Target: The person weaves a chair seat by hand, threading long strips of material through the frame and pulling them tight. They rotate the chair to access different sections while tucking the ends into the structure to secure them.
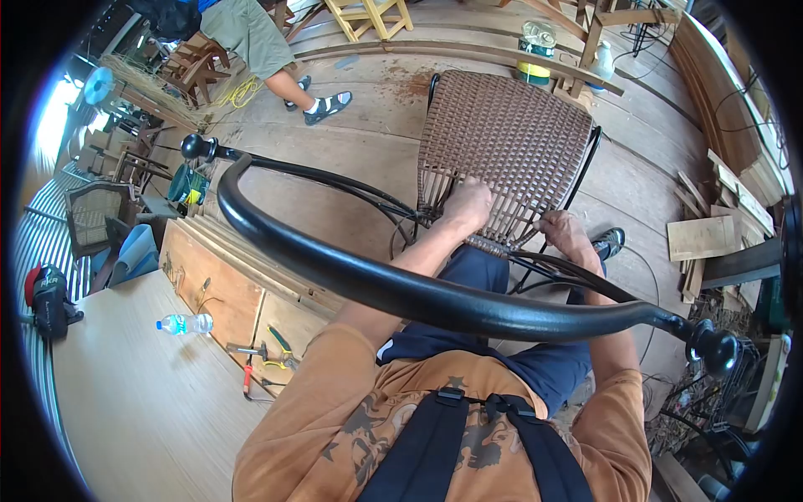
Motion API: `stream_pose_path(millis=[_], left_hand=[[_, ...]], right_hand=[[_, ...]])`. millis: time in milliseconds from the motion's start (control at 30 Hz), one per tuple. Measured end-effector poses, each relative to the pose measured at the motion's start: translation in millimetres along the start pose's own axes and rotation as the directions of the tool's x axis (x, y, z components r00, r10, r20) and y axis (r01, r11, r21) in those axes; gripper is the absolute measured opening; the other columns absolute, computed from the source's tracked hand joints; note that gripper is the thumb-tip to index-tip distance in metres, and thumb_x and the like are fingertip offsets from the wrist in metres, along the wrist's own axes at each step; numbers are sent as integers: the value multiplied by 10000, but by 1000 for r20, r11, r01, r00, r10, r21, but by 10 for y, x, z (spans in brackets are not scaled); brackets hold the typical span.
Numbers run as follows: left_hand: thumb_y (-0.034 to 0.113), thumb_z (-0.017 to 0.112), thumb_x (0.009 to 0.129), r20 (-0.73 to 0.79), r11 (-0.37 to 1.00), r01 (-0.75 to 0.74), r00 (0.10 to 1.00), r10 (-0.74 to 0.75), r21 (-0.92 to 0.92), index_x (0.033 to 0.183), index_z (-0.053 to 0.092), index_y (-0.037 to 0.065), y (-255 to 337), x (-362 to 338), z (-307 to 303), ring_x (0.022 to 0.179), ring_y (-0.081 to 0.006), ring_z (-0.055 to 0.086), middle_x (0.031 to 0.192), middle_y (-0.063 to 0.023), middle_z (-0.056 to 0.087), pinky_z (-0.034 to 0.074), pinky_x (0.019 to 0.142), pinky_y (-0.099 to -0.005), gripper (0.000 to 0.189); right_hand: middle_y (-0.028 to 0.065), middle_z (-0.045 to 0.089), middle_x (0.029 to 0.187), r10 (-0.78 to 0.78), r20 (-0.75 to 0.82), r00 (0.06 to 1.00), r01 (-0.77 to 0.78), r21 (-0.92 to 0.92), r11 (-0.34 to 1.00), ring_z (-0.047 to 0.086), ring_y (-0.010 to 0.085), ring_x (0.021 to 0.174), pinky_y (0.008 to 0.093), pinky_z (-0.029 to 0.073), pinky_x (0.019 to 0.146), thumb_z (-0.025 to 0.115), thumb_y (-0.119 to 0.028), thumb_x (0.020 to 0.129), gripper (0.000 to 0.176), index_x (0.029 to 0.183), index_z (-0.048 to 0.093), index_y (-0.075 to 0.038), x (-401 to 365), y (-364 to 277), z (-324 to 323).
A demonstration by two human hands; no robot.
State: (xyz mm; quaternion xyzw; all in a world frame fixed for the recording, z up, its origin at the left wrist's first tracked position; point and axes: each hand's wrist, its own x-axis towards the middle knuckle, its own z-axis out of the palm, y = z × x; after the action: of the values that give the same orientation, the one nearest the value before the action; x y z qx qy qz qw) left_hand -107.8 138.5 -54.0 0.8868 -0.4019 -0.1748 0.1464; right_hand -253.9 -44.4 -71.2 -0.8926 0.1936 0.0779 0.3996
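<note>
A brown woven seat [502,125] on a black metal frame lies in front of me. Its far part is closely woven, while open strands show near my hands. My left hand [468,205] is closed on the weave at its near left part; what its fingers hold is hidden. My right hand [565,233] pinches at the seat's near right edge, and anything between its fingers is too small to name. A thick, curved black metal rail [401,293] with round knobs passes over my forearms, between the camera and my lap.
At the left are a pale table [134,393], a water bottle [184,325], a hammer [248,351] and pliers [284,356]. A person's leg [288,88] stands at the upper left. Wood scraps [703,238] lie at the right. A paint can [535,54] is behind the seat.
</note>
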Motion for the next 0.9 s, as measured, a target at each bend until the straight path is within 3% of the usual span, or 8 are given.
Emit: stream_pose_path(millis=[133, 300, 400, 533, 633, 767, 867, 900], left_hand=[[119, 582, 759, -219, 997, 80, 973, -79, -7, 848, 670, 63, 52, -271, 50, 909, -301, 588, 960, -157, 584, 496, 761, -407, 137], [189, 602, 780, -123, 971, 203, 974, -189, 122, 962, 639, 52, 111, -142, 167, 963, -301, 580, 1028, -154, 583, 486, 783, -400, 231], [113, 567, 779, -253, 967, 229, 948, -194, 114, 911, 672, 16, 133, -99, 254, 975, -284, 596, 1049, -164, 607, 500, 789, -356, 194], [108, 540, 793, 6, 941, 336, 942, -336, -41, 935, 665, 20, 175, -87, 25, 959, -292, 617, 1014, -180, 629, 495, 808, -382, 208], [114, 556, 779, -5, 924, 369, 928, -371, -95, 927, 669, 30, 192, -87, -18, 963, -293, 617, 995, -181, 638, 494, 805, -383, 205], [236, 639, 768, -191, 938, 332, 919, -346, -100, 907, 667, 32, 184, -181, 156, 943, -283, 618, 989, -150, 633, 491, 796, -379, 248], [199, 596, 768, -30, 939, 281, 956, -293, -197, 931, 638, 32, 50, -269, -3, 962, -312, 586, 997, -169, 605, 465, 823, -412, 238], [179, 586, 771, -131, 958, 262, 952, -276, -117, 933, 639, 34, 38, -253, 23, 949, -313, 590, 991, -170, 608, 469, 817, -414, 224]], right_hand=[[107, 573, 601, -249, -92, 964, 246, -46, 968, 584, 210, 603, 332, 445, 577, 564, -151, 837, 168, 825, 640, -2, -141, 110, 63], [98, 560, 611, 55, 24, 998, -56, 34, 998, 549, 199, 602, 341, 421, 572, 544, -162, 833, 180, 851, 629, -4, -222, -133, -78], [58, 548, 596, 16, 25, 1000, -18, 79, 997, 508, 146, 572, 307, 395, 545, 552, -190, 837, 208, 825, 617, 7, -144, -41, -65], [27, 532, 572, 3, 2, 1000, -3, 141, 990, 480, 120, 552, 287, 377, 530, 548, -190, 847, 214, 798, 607, 11, -215, -94, -35], [54, 558, 574, -18, 23, 1000, 14, 134, 991, 519, 147, 550, 303, 410, 549, 545, -195, 845, 218, 788, 608, 6, -152, -51, -34], [89, 584, 572, -174, -67, 982, 181, 112, 977, 554, 175, 523, 325, 447, 543, 533, -196, 832, 227, 753, 603, 5, 39, -86, 171], [74, 588, 581, -58, 18, 998, 55, 151, 987, 550, 167, 529, 320, 439, 534, 552, -233, 842, 243, 792, 618, -4, 69, -144, 81], [70, 588, 581, -8, 7, 1000, 7, 157, 988, 544, 160, 528, 318, 433, 530, 557, -242, 845, 246, 803, 623, -9, -24, -146, 18]])
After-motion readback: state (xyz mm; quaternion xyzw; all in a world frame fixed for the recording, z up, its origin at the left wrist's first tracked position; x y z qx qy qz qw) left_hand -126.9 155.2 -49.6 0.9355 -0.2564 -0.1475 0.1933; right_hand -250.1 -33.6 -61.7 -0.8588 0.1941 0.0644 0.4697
